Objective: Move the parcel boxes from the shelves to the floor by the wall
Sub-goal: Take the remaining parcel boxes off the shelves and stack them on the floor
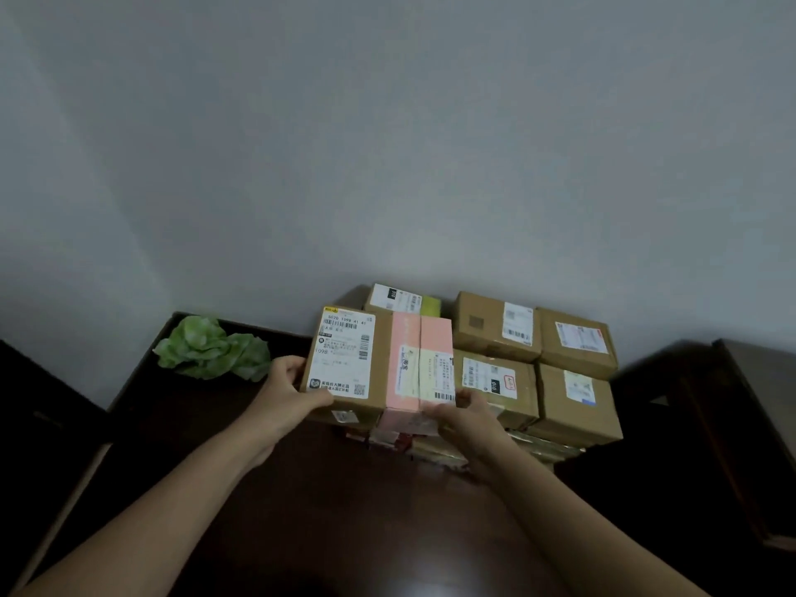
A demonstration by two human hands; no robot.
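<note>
Parcel boxes (pixel 495 329) on dark wood (pixel 344 510), against grey wall (pixel 387 144)

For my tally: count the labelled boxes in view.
7: brown box in left hand, pink box in right hand, back box behind them, four boxes at right. More lie partly hidden underneath.

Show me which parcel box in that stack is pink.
The pink box at the stack's front, its near corner held by the right hand, beside the big-labelled brown box that the left hand grips.
</note>
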